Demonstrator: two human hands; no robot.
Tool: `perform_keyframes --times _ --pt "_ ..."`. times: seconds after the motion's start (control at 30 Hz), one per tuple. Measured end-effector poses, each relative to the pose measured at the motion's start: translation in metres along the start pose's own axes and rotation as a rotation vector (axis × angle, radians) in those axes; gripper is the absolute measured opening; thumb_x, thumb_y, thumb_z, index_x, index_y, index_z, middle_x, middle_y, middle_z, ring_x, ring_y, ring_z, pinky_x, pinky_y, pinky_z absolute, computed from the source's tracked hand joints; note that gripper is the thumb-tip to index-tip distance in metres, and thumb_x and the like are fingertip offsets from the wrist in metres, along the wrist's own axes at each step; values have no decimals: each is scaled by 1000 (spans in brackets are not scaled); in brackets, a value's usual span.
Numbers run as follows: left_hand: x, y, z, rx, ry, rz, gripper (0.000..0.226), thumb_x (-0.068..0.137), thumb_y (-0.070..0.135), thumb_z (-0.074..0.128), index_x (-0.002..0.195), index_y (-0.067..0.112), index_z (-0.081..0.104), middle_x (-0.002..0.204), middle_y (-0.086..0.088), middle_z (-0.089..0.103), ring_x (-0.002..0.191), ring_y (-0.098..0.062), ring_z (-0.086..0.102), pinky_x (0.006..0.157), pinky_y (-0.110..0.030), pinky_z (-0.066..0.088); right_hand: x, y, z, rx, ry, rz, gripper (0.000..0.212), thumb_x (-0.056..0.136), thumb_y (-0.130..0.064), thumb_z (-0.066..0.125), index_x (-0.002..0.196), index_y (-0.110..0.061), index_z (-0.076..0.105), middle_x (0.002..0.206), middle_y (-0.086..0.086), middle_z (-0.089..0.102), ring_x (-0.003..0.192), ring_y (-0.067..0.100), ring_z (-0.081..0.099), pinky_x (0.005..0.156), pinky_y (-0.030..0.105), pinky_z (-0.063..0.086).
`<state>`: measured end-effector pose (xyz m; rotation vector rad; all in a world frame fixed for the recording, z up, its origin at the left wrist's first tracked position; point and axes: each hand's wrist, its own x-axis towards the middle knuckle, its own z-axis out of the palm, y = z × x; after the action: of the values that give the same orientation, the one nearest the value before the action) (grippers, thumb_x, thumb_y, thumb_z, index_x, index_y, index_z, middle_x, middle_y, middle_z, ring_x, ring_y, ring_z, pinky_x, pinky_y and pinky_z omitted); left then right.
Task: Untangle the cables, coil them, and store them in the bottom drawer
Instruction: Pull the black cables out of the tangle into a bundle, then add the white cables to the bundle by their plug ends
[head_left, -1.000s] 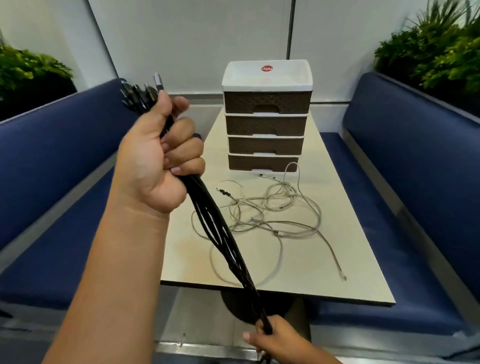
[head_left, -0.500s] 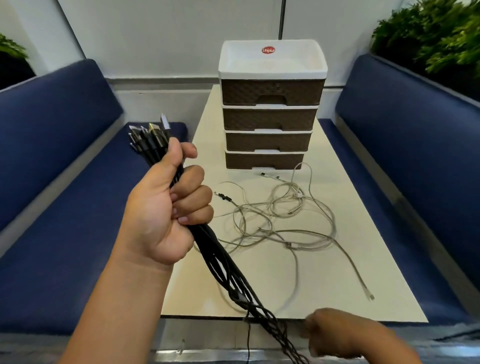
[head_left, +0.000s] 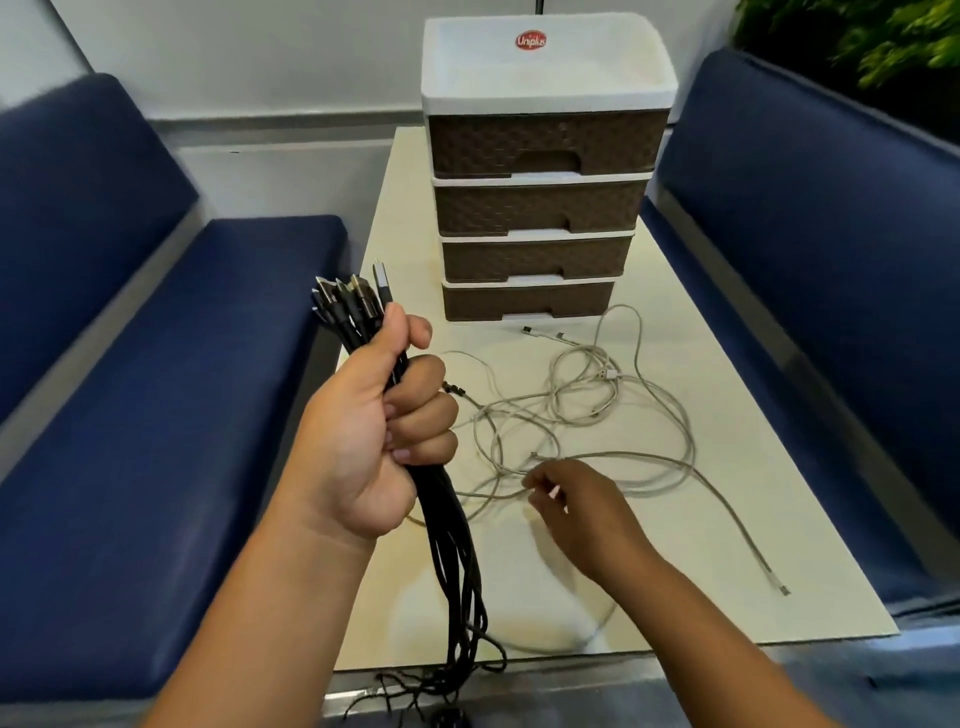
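Cream table (head_left: 727, 519); left hand (head_left: 374, 431) fingers wrap black cables (head_left: 447, 519).

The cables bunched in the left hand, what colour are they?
Black cables, seen in the head view.

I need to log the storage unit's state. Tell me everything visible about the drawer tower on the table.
The drawer tower stands upright at the table's far end. It has four stacked brown, woven-textured drawers in a white plastic frame, a white tray-like top with a red oval logo. All drawers look closed, including the bottom drawer. Pale cables lie just before it.
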<state>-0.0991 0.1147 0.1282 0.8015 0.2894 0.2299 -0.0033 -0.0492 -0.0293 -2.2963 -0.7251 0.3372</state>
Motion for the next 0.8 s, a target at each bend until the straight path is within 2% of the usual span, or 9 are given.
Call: perform_keyframes --times 0.07,0.13,0.2,0.3,0.37,0.47,0.57,0.7,0.8 --pt "4 2 -2 -3 -9 -14 32 97 42 40 74 23 50 44 11 20 34 -1 12 37 -14 7 13 -2 17 -75 -98 -91 20 91 -21 63 110 -23 69 105 -5 62 93 10 55 82 21 40" --pt "7 5 -4 -2 -16 -24 31 97 42 40 75 22 50 44 11 20 38 -4 6 37 -15 7 20 -1 36 -195 -172 -198 24 89 -28 62 112 -24 67 100 -4 53 103 17 53 82 27 40" --pt "10 8 -7 4 -14 -27 31 96 42 40 75 22 50 43 11 20 38 -5 6 37 -14 8 24 0 47 -287 -186 -220 18 90 -31 59 102 -20 66 94 -4 45 100 24 52 74 30 38" --pt "13 16 -13 23 -2 -27 31 96 42 41 74 22 52 43 11 21 31 0 16 36 -13 9 33 -2 42 -318 -141 -222 16 91 -32 60 94 -18 65 95 0 51 95 24 52 74 34 41" --pt "15 21 -18 28 11 -25 32 97 41 42 73 22 52 43 11 20 31 0 18 36 -14 9 42 -13 23 -219 -93 -230 11 90 -30 64 93 -20 68 95 1 56 94 20 53 76 32 42" --pt "18 27 -21 22 29 -33 32 97 41 43 73 21 52 43 11 20 30 -1 18 36 -14 9 60 -40 -23 -24 -1 -149 8 91 -28 64 89 -21 67 88 -5 64 83 13 58 72 28 44" --pt "21 31 -21 10 40 -43 30 95 39 46 73 21 53 44 11 20 31 -1 18 36 -15 9 76 -77 -73 183 56 -84 9 93 -24 63 88 -18 66 79 -3 69 75 16 64 71 30 50" --pt "23 34 -19 -6 60 -60 28 96 37 47 75 19 54 45 10 19 32 -2 18 37 -14 9 90 -124 -131 330 139 -182 8 94 -24 61 87 -22 62 79 -2 70 71 9 65 67 27 53" --pt "25 36 -17 3 65 -63 28 96 35 48 76 18 57 46 10 18 32 -2 17 37 -15 8 95 -157 -172 371 256 -268 4 95 -23 61 95 -19 63 83 1 70 74 14 69 67 28 58"
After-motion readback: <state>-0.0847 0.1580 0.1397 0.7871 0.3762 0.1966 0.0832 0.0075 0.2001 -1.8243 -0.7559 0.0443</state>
